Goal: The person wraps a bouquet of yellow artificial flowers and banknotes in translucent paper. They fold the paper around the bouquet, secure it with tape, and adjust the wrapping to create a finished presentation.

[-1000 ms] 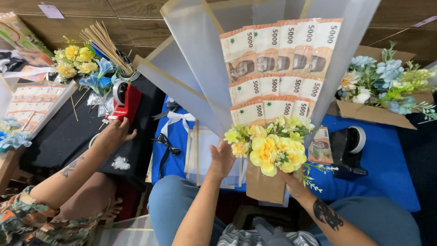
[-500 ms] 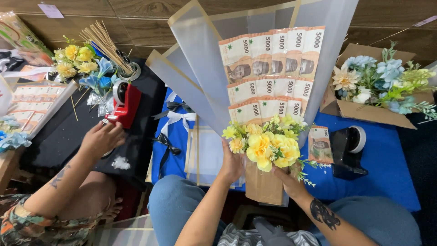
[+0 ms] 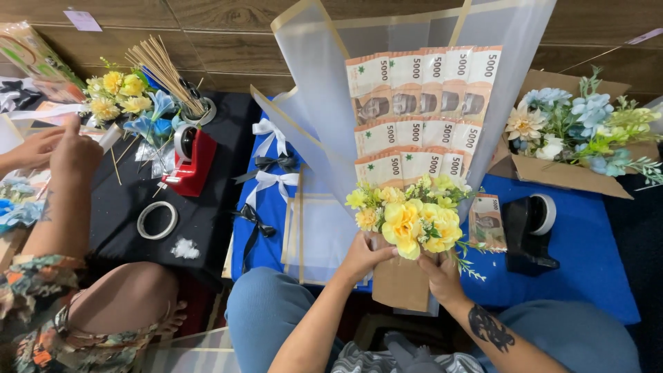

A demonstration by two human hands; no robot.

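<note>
Gripping the brown paper base (image 3: 400, 282) of the banknote bouquet (image 3: 421, 138) — my left hand (image 3: 360, 257) and right hand (image 3: 442, 276) both clasp it. Yellow flowers (image 3: 407, 221) sit just above my fingers — a black tape dispenser (image 3: 528, 231) stands nearby on the blue cloth (image 3: 587, 262).

An upright bouquet (image 3: 414, 173) of fanned banknotes and yellow flowers in translucent wrap, brown paper base.

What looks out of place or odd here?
One banknote lies loose on the blue cloth beside the black tape dispenser, apart from the fanned notes in the bouquet that both hands hold. A white scrap lies on the black cloth.
</note>
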